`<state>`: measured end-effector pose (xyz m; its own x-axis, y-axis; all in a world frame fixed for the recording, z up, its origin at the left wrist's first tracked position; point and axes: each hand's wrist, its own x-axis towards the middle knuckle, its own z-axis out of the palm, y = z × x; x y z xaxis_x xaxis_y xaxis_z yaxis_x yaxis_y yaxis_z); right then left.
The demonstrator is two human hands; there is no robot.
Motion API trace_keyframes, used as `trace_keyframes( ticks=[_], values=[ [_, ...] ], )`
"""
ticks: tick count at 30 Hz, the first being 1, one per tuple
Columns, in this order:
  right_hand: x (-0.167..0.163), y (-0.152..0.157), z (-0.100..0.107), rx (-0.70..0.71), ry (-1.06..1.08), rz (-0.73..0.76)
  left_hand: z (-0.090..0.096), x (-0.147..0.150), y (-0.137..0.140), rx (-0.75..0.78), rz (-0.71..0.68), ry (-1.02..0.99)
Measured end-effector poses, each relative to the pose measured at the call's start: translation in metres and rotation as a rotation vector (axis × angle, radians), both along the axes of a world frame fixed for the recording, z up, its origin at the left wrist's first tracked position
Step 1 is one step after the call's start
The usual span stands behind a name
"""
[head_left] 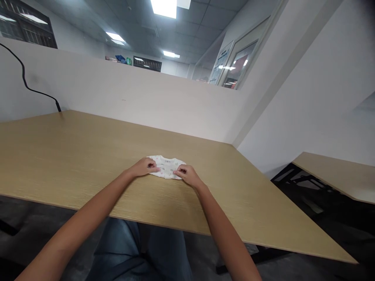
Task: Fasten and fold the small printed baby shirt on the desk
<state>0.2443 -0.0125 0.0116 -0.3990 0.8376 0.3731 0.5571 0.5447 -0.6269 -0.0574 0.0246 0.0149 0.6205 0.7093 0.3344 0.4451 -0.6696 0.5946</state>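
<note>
A small white baby shirt (167, 168) with a scattered print lies folded on the wooden table (96, 156). Its curved neckline points away from me, and a small dark-marked label shows inside the collar. At the shirt's left end, my left hand (143, 167) is closed, fingers curled and thumb laid over the cloth. Opposite it, my right hand (189, 174) grips the right end in the same way, its thumb pointing inward. The fingertips of both hands are partly hidden by the curl of the fingers and by the cloth.
A low white partition (164, 101) runs along the table's far side. A black cable (41, 92) hangs down to the back left corner. On the right stand a white wall (307, 105) and a second table (340, 175). My legs are under the near edge.
</note>
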Motion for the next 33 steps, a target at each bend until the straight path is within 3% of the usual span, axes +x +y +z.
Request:
trace_keyframes(
  ticks=[25, 33],
  values=[
    [0.0018, 0.0011, -0.0024, -0.029, -0.011, 0.015, 0.0021, 0.0010, -0.0031, -0.011, 0.007, -0.004],
    [-0.0015, -0.0035, 0.0002, 0.033, 0.022, 0.017, 0.0036, -0.0002, -0.0048, -0.013, 0.003, -0.016]
  ],
)
